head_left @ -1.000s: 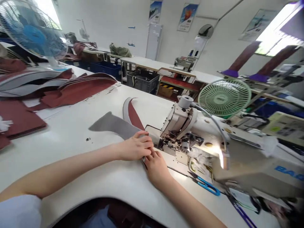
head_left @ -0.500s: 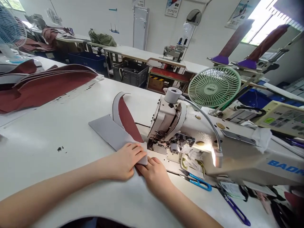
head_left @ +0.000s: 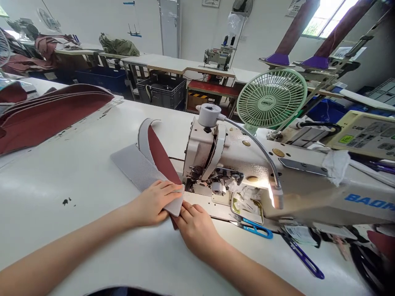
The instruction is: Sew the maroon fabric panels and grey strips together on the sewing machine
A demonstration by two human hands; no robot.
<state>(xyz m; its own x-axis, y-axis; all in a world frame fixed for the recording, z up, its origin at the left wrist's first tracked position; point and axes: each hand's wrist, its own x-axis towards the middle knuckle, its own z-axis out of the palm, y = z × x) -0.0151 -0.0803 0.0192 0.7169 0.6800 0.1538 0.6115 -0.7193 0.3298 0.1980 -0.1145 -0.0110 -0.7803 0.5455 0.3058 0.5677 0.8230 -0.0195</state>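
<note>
My left hand point(head_left: 153, 204) is closed on a grey fabric panel point(head_left: 131, 166), its fingers bent over the near end. Under and beside that panel runs a maroon fabric piece point(head_left: 163, 155) with a grey curved edge, whose far end curls up off the table. My right hand point(head_left: 197, 230) has its fingertips pressed together at the near corner of the layers, where a bit of maroon shows; its grip is partly hidden. Both hands are just left of the presser area of a sewing machine point(head_left: 200, 144), and the fabric edge lies close to it.
Blue thread snips point(head_left: 256, 229) and purple snips point(head_left: 304, 257) lie right of my right hand, near a small metal tray point(head_left: 247, 207). A green fan point(head_left: 271, 98) stands behind the machine. Stacked maroon panels point(head_left: 61, 113) lie at the left on the white table point(head_left: 74, 172).
The view has shifted, so the scene sits a little further left and higher. Both hands keep their places on the fabric, with the left fingers slightly flatter over the grey panel.
</note>
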